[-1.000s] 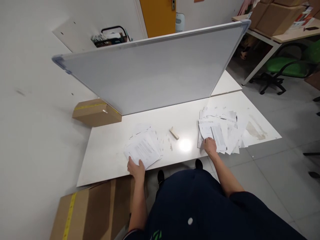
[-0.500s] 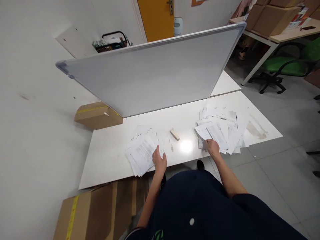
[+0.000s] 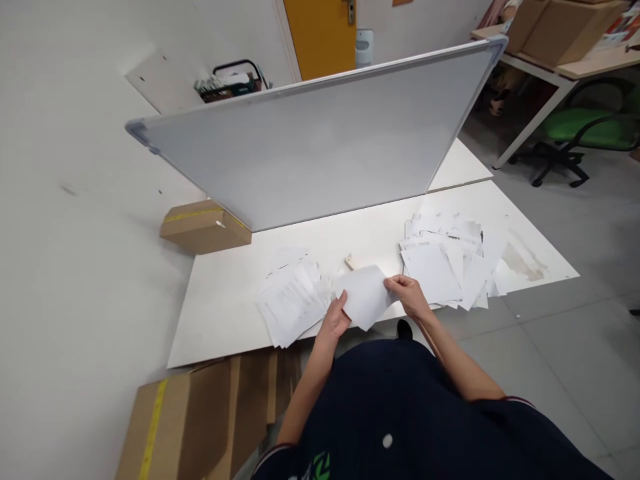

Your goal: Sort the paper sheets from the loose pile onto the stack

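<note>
One paper sheet — left fingers pinching it, right fingers likewise, two paper piles alongside

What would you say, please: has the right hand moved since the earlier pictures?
Yes: judged against the whiteboard, the right hand has moved left, toward the left hand.

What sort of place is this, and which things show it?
Probably an office or workroom: a large whiteboard, piles of paper on a white table, and a green wheeled chair beside a desk.
</note>
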### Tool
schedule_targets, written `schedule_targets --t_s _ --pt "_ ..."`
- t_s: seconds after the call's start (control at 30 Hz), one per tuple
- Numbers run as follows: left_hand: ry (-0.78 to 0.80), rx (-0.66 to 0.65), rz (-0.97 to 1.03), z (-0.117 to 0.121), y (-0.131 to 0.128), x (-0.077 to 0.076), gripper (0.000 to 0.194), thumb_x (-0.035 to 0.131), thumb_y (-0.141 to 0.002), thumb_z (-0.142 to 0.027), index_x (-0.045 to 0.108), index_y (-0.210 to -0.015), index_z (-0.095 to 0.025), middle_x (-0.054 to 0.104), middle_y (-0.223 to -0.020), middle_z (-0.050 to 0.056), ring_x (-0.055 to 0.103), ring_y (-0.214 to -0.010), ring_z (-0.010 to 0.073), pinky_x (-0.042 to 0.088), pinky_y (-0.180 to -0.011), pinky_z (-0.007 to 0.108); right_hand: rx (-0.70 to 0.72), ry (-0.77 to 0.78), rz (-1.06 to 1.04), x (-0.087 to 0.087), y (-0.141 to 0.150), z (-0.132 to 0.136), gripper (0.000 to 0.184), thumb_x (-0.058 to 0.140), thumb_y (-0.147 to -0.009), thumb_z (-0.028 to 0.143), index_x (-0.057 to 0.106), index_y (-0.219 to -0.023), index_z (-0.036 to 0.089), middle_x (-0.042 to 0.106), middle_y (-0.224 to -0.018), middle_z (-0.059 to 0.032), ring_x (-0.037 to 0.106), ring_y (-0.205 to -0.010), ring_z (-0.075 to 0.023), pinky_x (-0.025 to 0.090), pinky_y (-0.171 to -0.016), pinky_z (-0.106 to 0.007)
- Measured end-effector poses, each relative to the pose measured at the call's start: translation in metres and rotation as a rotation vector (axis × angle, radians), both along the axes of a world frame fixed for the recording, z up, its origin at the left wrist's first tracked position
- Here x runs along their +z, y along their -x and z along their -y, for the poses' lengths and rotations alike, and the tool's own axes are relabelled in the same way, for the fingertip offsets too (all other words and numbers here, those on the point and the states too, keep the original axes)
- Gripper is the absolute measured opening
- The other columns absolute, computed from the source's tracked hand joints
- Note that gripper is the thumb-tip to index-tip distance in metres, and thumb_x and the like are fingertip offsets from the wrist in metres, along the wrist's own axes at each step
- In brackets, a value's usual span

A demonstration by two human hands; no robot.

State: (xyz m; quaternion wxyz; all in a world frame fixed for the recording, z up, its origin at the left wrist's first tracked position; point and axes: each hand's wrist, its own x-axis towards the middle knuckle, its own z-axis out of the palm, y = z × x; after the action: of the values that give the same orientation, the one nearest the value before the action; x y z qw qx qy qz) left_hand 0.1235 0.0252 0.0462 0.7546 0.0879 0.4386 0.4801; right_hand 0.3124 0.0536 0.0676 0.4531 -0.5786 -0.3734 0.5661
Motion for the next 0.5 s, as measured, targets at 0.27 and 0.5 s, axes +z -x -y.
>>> schedule_targets --t_s 0.27,0.5 --pt "0.016 0.199 -0.209 0.002 0.012 -0.003 0.042 0.075 -0.063 -0.025 0.061 -0.101 -0.015 0.065 -0.109 0.011 0.056 -0.110 0.0260 0.041 -0.097 0.039 0.137 0.070 0.829 -0.055 -0.038 -0.014 0.044 0.044 -0.080 0.049 0.062 -0.097 0.013 0.060 -0.105 -0.0152 0.054 -0.096 -0.0264 0.040 -0.080 -0.035" --pt "0.030 0.188 -0.272 0.009 0.013 -0.006 0.044 0.074 -0.063 -0.029 0.061 -0.102 -0.013 0.062 -0.114 0.013 0.055 -0.110 0.0280 0.043 -0.096 0.041 -0.063 0.196 1.381 -0.114 -0.069 -0.032 0.054 0.052 -0.076 0.043 0.050 -0.118 0.010 0.039 -0.132 -0.0185 0.032 -0.119 -0.0320 0.030 -0.093 -0.043"
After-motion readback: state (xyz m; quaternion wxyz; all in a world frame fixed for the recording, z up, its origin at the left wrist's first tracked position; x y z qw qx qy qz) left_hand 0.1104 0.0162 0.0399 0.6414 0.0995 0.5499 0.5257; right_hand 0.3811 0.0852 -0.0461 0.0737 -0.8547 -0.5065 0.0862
